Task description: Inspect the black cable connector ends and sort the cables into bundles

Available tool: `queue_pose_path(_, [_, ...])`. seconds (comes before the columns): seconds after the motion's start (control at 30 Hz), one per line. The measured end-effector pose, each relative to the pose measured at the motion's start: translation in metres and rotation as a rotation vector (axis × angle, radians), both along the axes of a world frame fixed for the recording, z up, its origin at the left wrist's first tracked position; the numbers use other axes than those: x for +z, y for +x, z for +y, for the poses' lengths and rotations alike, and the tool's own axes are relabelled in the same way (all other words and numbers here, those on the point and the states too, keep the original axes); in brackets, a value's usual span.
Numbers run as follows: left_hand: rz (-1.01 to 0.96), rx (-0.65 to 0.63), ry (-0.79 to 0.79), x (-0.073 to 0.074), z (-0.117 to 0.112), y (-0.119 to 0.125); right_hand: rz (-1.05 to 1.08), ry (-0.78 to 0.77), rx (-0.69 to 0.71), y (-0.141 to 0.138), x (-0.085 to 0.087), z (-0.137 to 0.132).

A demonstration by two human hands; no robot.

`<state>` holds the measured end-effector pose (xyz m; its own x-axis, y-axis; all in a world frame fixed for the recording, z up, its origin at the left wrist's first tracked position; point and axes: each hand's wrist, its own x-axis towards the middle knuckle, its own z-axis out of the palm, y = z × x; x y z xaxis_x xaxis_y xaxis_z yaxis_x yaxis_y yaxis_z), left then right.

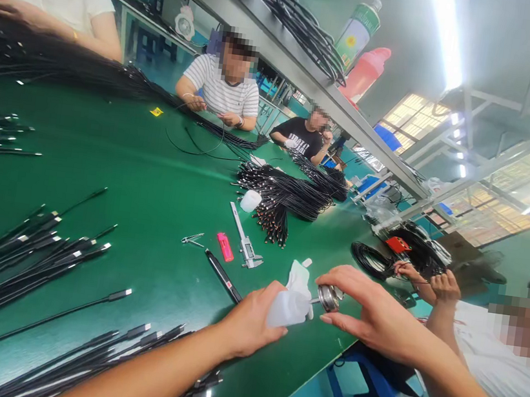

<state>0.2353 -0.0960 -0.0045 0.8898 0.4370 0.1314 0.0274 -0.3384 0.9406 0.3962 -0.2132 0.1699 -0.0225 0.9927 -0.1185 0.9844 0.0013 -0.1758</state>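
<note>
On the near side of the caliper [246, 240], the left hand [248, 323] is wrapped round a white squeeze bottle [287, 305], its nozzle meeting the small metal tin [329, 297] pinched in the right hand [372, 310]: seemingly a filling step, calling for a gentle, steady squeeze

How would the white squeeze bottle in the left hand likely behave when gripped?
The white bottle looks like soft translucent plastic, so it probably dents under the left hand and feels light. Its thin nozzle meets the round metal tin in the right hand; a hard squeeze might squirt.
</note>
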Motion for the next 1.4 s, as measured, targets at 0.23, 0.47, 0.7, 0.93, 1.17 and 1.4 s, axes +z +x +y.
queue_pose_path(0.23, [-0.119,-0.023,-0.034,-0.002,0.000,-0.001,-0.083,0.042,0.021,-0.007,0.016,-0.005])
queue_pose_path(0.47, [-0.168,-0.044,-0.054,-0.005,0.003,-0.001,-0.130,0.098,0.066,-0.023,0.047,-0.015])
queue_pose_path(0.7, [-0.133,-0.028,-0.079,-0.005,0.002,0.001,-0.190,0.074,0.109,-0.030,0.050,-0.014])
queue_pose_path(0.93, [-0.113,-0.031,-0.081,-0.004,0.002,-0.001,-0.153,0.086,0.093,-0.021,0.036,-0.008])
queue_pose_path(1.17, [-0.080,0.017,-0.069,-0.004,-0.001,-0.002,0.113,0.065,-0.165,0.018,0.012,-0.005])
queue_pose_path(1.4, [-0.080,0.036,-0.047,-0.002,-0.002,-0.001,0.407,0.085,-0.318,0.034,-0.013,-0.007])
